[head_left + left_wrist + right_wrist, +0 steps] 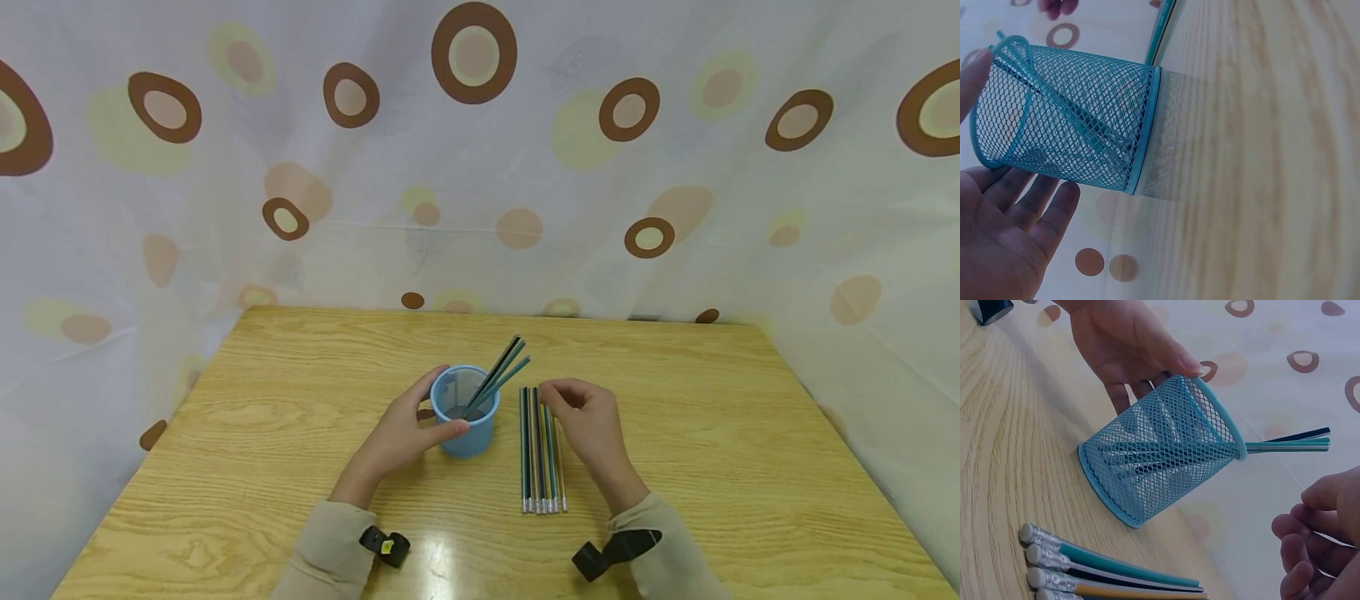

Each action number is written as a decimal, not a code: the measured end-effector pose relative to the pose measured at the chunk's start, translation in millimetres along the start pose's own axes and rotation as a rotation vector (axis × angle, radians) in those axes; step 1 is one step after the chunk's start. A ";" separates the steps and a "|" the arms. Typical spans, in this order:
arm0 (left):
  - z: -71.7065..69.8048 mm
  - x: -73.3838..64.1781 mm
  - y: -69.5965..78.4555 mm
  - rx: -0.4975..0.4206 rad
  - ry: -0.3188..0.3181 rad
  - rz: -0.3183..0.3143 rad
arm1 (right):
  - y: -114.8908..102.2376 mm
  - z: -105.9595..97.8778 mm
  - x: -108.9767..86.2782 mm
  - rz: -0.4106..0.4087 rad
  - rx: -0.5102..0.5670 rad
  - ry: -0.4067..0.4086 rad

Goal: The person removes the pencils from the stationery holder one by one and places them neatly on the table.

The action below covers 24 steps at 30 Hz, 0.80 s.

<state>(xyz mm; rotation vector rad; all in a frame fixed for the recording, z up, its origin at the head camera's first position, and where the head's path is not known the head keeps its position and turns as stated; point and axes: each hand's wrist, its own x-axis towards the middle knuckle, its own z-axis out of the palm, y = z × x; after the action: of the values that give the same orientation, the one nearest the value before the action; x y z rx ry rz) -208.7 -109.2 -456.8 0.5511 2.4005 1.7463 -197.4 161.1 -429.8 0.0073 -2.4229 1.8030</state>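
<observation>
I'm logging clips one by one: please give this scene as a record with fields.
Left grip: holds the mesh cup near its rim
Cup: upright on the wooden table
In cup: three visible pencils, leaning rightward
Right grip: by the pencil row, loosely curled, nothing seen held
Pencil row: right of cup, side by side, erasers at near end
Backdrop: white, spotted

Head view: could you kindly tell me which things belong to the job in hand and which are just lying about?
Likely in the job:
blue mesh cup, held by the left grip
leaning pencils inside it
pencil row beside it

Just surroundings:
wooden table
patterned backdrop
</observation>
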 end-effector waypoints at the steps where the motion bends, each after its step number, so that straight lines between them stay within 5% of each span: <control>1: 0.1 0.1 -0.3 0.001 0.000 0.001 | 0.1 0.8 0.1 -0.006 -0.004 0.000; 24: 0.5 -0.8 2.1 0.025 0.009 -0.009 | -6.3 19.2 0.4 -0.100 -0.043 -0.031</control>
<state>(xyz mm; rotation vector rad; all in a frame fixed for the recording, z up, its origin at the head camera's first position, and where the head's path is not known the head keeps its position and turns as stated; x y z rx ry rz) -207.3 -108.5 -455.1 0.5361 2.4305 1.7214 -199.1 141.0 -429.3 0.1512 -2.4343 1.7209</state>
